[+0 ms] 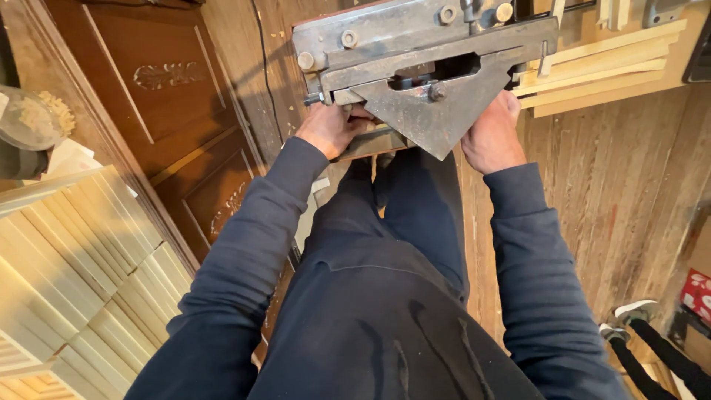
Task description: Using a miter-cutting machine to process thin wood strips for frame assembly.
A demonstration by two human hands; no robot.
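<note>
Metal machine plate (415,59) stands over worn wooden floorboards (622,192) beside stacked pale slats (81,244); left hand (331,127) curls beneath it on a wooden strip (370,142), right hand (492,137) grips its edge.

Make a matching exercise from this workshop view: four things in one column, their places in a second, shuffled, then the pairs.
Things:
1. left hand
2. right hand
3. stack of pale wood strips
4. carved dark door panel

Places:
A. at the right edge of the grey metal machine
B. lower left of the view
C. under the machine's left end, by its bolts
D. upper left, behind the left arm

Pairs: 1-C, 2-A, 3-B, 4-D
</note>
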